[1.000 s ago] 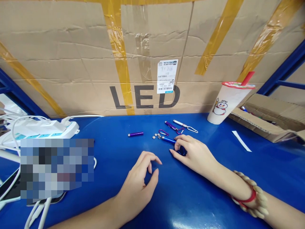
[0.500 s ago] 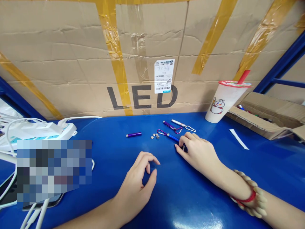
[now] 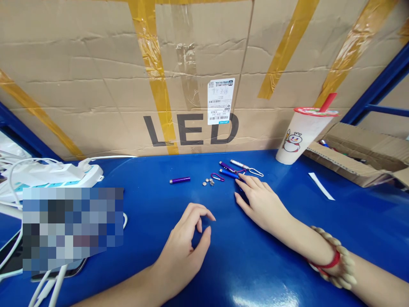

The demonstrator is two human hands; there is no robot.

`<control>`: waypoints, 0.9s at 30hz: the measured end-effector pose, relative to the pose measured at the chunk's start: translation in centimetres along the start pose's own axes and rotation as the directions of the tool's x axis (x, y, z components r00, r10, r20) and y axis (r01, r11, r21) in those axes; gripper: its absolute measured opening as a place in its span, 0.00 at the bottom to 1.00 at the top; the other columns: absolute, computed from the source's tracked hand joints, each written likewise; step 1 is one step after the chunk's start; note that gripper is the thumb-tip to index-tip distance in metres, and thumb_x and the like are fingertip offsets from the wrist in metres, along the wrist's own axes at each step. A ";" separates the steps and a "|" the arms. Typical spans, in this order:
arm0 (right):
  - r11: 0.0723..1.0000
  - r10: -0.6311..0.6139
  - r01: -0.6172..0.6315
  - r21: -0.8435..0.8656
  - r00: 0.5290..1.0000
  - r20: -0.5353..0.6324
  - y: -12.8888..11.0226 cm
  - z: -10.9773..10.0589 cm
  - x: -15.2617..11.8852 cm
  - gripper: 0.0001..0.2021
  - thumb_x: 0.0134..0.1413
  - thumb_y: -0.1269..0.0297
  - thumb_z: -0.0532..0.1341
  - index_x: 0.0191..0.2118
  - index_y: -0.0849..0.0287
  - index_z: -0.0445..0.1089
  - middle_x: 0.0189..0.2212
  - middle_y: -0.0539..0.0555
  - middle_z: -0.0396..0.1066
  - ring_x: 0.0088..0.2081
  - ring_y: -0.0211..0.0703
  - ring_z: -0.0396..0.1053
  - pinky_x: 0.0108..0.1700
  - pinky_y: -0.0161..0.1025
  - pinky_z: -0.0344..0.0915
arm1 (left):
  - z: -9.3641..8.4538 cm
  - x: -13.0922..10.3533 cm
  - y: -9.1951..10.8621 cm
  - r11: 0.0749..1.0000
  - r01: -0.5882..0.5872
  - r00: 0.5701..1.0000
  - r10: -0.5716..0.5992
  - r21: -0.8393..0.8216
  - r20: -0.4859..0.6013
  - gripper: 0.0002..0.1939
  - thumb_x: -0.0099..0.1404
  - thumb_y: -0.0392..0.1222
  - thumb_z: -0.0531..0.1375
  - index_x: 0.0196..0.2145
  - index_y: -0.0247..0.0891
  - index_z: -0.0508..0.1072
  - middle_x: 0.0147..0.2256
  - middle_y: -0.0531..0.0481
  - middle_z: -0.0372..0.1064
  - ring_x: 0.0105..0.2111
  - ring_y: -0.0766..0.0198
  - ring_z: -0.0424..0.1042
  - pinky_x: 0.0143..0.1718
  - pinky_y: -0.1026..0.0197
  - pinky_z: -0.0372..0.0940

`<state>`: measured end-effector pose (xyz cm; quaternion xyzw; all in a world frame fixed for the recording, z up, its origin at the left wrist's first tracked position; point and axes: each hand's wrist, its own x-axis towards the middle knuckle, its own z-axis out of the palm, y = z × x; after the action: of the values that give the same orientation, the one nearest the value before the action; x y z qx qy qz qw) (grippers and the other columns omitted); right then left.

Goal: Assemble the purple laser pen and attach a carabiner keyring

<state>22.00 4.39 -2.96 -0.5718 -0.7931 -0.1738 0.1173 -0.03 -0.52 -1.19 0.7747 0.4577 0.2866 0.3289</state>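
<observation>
My right hand (image 3: 265, 202) reaches over the table with its fingers stretched and the thumb apart. Its fingertips are at the right end of a small blue metal penlight (image 3: 228, 173); whether they press on it is hard to tell. Just behind lie a purple penlight (image 3: 226, 166) and a silver penlight (image 3: 239, 164) with a carabiner clip. A purple carabiner (image 3: 217, 177) rests left of my fingers, by several button cells (image 3: 209, 182). Farther left is a purple tube (image 3: 180, 180). My left hand (image 3: 188, 247) hangs loosely curled, fingers apart, holding nothing.
A white cup (image 3: 290, 136) with a red straw stands behind my right hand. Right of it are an open cardboard box (image 3: 351, 168) and a white strip (image 3: 321, 186). A power strip (image 3: 92, 175) with cables lies left. A large carton (image 3: 105, 85) forms the back.
My right hand has opened from its grip, and the blue penlight now lies slightly farther back, beside the purple one. The purple carabiner lies apart from it. My left hand has stayed still.
</observation>
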 end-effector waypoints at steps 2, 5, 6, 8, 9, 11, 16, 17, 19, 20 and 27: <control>1.000 -0.004 0.004 0.005 1.000 -0.010 0.0 0.0 0.0 0.21 0.60 0.62 0.49 0.52 0.70 0.66 0.53 0.65 0.64 0.53 0.55 0.63 0.48 0.49 0.64 | 0.0 0.0 0.0 1.000 0.000 1.000 0.000 0.002 0.000 0.09 0.65 0.34 0.48 0.40 0.41 0.64 0.38 0.50 0.60 0.31 0.68 0.61 0.29 0.66 0.57; 0.996 -0.042 0.047 0.075 0.997 -0.059 -0.3 -0.4 0.0 0.23 0.60 0.61 0.50 0.58 0.68 0.60 0.58 0.66 0.59 0.57 0.54 0.58 0.53 0.51 0.61 | 0.0 -0.1 -0.1 1.000 -0.009 1.000 0.009 -0.002 -0.006 0.09 0.65 0.33 0.48 0.40 0.41 0.64 0.39 0.49 0.61 0.32 0.67 0.62 0.30 0.66 0.58; 0.991 -0.076 0.084 0.103 0.994 -0.077 -0.5 -0.8 0.0 0.24 0.60 0.61 0.51 0.60 0.66 0.58 0.59 0.65 0.57 0.59 0.53 0.56 0.54 0.51 0.59 | 0.1 -0.1 -0.1 1.000 -0.016 1.000 0.016 -0.002 -0.012 0.09 0.65 0.33 0.48 0.41 0.41 0.64 0.40 0.48 0.61 0.33 0.67 0.62 0.30 0.66 0.59; 0.969 -0.185 0.200 0.149 0.977 -0.106 -1.0 -1.6 -0.1 0.25 0.60 0.61 0.52 0.62 0.63 0.55 0.61 0.62 0.53 0.62 0.51 0.51 0.57 0.51 0.56 | 0.1 -0.1 -0.2 1.000 -0.025 0.999 0.025 0.003 -0.035 0.12 0.65 0.33 0.48 0.44 0.42 0.63 0.43 0.48 0.61 0.36 0.66 0.63 0.34 0.65 0.61; 0.950 -0.249 0.268 0.162 0.960 -0.126 -1.3 -2.1 -0.1 0.25 0.61 0.62 0.51 0.62 0.61 0.54 0.62 0.61 0.52 0.63 0.50 0.48 0.59 0.52 0.54 | 0.2 -0.1 -0.2 1.000 -0.026 0.998 0.027 0.008 -0.050 0.13 0.65 0.34 0.48 0.47 0.43 0.62 0.45 0.48 0.61 0.37 0.66 0.63 0.36 0.65 0.62; 0.910 -0.344 0.374 0.181 0.922 -0.177 -1.8 -3.0 -0.2 0.23 0.62 0.63 0.51 0.62 0.60 0.54 0.62 0.59 0.51 0.64 0.49 0.45 0.60 0.52 0.52 | 0.2 -0.2 -0.3 1.000 -0.025 0.997 0.026 0.016 -0.077 0.18 0.65 0.35 0.49 0.52 0.45 0.59 0.47 0.48 0.61 0.39 0.66 0.63 0.41 0.63 0.62; 0.846 -0.439 0.499 0.189 0.853 -0.283 -2.3 -3.9 -0.4 0.21 0.62 0.67 0.51 0.60 0.60 0.57 0.61 0.59 0.54 0.64 0.46 0.46 0.61 0.49 0.52 | 0.3 -0.5 -0.5 1.000 -0.021 0.995 0.022 0.008 -0.101 0.26 0.66 0.38 0.50 0.60 0.48 0.50 0.51 0.47 0.61 0.43 0.63 0.64 0.45 0.61 0.64; 0.842 -0.442 0.505 0.189 0.847 -0.295 -2.2 -3.9 -0.4 0.21 0.62 0.67 0.51 0.60 0.60 0.58 0.61 0.59 0.55 0.64 0.46 0.46 0.61 0.49 0.52 | 0.4 -0.6 -0.5 1.000 -0.022 0.994 0.023 0.006 -0.103 0.26 0.66 0.39 0.50 0.61 0.49 0.50 0.52 0.47 0.61 0.43 0.63 0.65 0.45 0.60 0.64; 0.839 -0.441 0.510 0.189 0.841 -0.312 -2.1 -3.8 -0.4 0.20 0.62 0.68 0.52 0.60 0.60 0.58 0.60 0.59 0.56 0.63 0.46 0.47 0.60 0.49 0.53 | 0.4 -0.6 -0.5 1.000 -0.030 0.994 0.030 0.006 -0.110 0.26 0.66 0.39 0.50 0.60 0.49 0.52 0.53 0.47 0.61 0.44 0.62 0.65 0.47 0.59 0.64; 0.839 -0.440 0.510 0.189 0.841 -0.316 -2.1 -3.7 -0.4 0.20 0.62 0.68 0.52 0.59 0.60 0.59 0.60 0.59 0.56 0.63 0.46 0.48 0.60 0.49 0.54 | 0.4 -0.6 -0.5 0.999 -0.032 0.993 0.032 0.006 -0.111 0.25 0.66 0.40 0.50 0.60 0.49 0.52 0.53 0.47 0.60 0.45 0.61 0.65 0.48 0.59 0.64; 0.836 -0.437 0.510 0.205 0.843 -0.314 -2.1 -3.8 -0.4 0.20 0.62 0.68 0.52 0.59 0.61 0.59 0.61 0.59 0.55 0.63 0.45 0.48 0.59 0.48 0.54 | 0.4 -0.5 -0.5 1.000 -0.030 0.995 0.030 0.007 -0.100 0.25 0.66 0.41 0.49 0.60 0.49 0.53 0.54 0.47 0.60 0.47 0.60 0.65 0.51 0.57 0.62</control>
<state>20.07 1.86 0.05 -0.3064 -0.9051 -0.1553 0.2505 -0.12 -0.88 -1.89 0.7671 0.4627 0.3286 0.2991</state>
